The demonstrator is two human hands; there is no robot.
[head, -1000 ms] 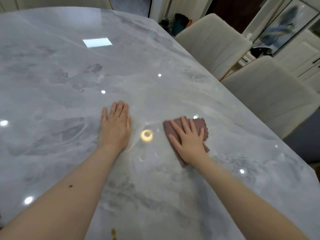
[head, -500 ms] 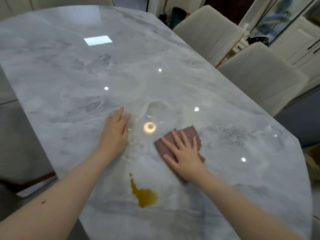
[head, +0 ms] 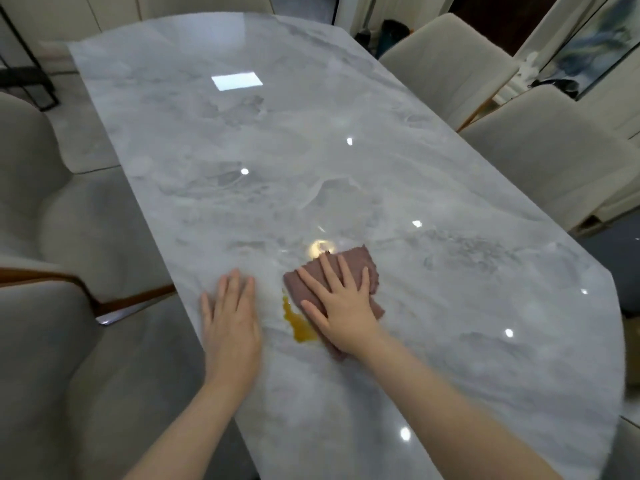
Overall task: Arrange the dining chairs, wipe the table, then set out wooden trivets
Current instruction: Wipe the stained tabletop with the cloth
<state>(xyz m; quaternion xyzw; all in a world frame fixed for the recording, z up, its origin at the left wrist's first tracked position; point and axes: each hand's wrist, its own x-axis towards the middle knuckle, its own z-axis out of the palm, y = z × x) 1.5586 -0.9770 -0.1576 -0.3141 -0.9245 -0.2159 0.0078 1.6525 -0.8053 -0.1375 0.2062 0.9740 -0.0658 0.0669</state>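
A glossy grey marble table fills the view. My right hand lies flat with spread fingers on a folded mauve cloth, pressing it onto the tabletop. A small amber spill sits on the table right at the cloth's left edge. My left hand rests flat on the marble just left of the spill, fingers straight and together. No trivets are in view.
Two beige upholstered chairs stand along the table's right side. Two grey chairs are at the left side, the nearer one with a wooden trim. A framed picture leans at the back right.
Both hands have drawn back toward me along the table. The cloth under my right hand has slid up against the amber spill, which came into view as my head pulled back.
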